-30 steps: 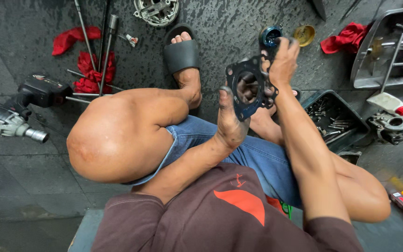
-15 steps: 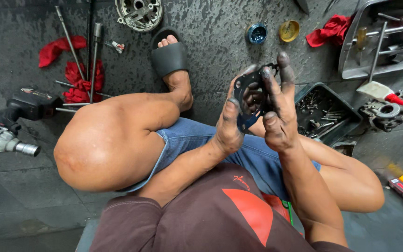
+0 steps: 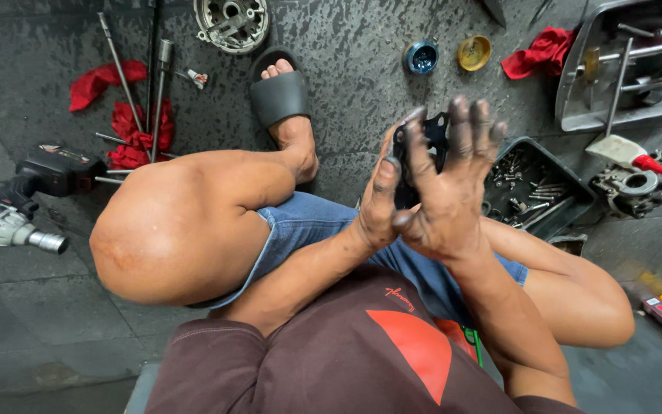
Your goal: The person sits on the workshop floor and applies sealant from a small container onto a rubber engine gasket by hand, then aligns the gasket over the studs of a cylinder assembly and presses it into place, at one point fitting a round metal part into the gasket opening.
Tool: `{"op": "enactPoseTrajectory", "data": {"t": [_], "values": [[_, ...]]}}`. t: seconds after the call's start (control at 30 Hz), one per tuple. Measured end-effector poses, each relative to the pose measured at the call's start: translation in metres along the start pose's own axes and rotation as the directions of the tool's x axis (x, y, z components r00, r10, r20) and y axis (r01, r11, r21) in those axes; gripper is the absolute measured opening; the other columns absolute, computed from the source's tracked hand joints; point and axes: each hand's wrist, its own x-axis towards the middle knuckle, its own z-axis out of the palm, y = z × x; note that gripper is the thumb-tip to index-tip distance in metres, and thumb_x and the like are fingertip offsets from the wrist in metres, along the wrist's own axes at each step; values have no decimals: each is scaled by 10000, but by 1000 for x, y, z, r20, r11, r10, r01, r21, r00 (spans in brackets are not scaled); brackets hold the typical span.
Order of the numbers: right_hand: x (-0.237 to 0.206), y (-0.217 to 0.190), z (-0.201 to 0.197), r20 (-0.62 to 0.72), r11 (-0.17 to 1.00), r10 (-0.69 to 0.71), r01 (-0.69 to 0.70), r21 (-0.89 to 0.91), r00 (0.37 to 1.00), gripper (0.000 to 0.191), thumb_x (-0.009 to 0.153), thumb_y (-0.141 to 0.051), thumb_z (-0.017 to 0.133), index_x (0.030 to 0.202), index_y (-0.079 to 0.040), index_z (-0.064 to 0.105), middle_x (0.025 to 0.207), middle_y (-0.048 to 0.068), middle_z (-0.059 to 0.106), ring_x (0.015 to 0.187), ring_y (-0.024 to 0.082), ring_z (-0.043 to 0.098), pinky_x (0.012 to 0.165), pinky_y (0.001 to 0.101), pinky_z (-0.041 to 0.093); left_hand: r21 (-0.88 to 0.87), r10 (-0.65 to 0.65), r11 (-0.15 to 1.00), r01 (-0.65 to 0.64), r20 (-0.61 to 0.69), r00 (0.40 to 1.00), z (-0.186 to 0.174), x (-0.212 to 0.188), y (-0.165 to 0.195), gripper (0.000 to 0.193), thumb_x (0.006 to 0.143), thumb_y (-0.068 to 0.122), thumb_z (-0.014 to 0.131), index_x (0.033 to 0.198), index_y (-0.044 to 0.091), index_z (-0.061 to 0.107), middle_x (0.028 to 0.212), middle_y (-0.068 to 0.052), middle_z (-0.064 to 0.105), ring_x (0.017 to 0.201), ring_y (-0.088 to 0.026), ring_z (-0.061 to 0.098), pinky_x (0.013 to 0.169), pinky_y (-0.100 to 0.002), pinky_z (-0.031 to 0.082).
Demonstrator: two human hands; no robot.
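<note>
Since half a second ago my right hand (image 3: 446, 207) has spread its fingers (image 3: 460, 126) wide over the black metal part (image 3: 423, 149), now mostly hidden behind it. My left hand (image 3: 381, 203) grips that part from the left edge, raised above my lap. Behind it on the floor sit a black tray of bolts (image 3: 534, 188), a blue cap (image 3: 421, 57), a yellow cap (image 3: 473, 52) and red rags (image 3: 128, 126); a power tool (image 3: 17, 218) lies far left.

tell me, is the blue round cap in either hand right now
No, the blue round cap lies on the dark floor beside a yellow cap, apart from both hands.
</note>
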Motion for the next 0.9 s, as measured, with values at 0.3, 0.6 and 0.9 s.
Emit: {"op": "enactPoseTrajectory", "data": {"t": [0.3, 0.6, 0.9], "values": [[-5, 4, -2, 30, 994, -100, 101, -30, 995, 863, 1007, -794, 260, 1547, -197, 573, 1668, 264, 202, 1570, 511, 110, 1267, 666, -16, -186, -98, 977, 102, 30, 995, -2, 2, -3, 906, 1031, 664, 486, 1670, 72, 233, 1566, -125, 451, 1384, -254, 492, 1189, -429, 400], [-4, 7, 0, -11, 999, -52, 52, -14, 999, 939, 991, -810, 200, 1570, -165, 560, 1676, 275, 228, 1572, 530, 138, 1271, 683, 0, -69, -77, 994, 80, 47, 996, -2, 1, -1, 909, 1043, 669, 502, 1668, 65, 235, 1513, -119, 450, 1340, -203, 477, 1184, -377, 375], [2, 6, 2, -4, 1000, 29, -29, -4, 1000, 962, 998, -803, 173, 1619, -112, 423, 1678, 293, 223, 1572, 545, 151, 1263, 721, 24, -38, -59, 997, 60, 37, 998, 1, 8, 5, 922, 1047, 665, 507, 1693, 76, 214, 1612, -147, 387, 1487, -258, 405, 1279, -419, 308]]}}
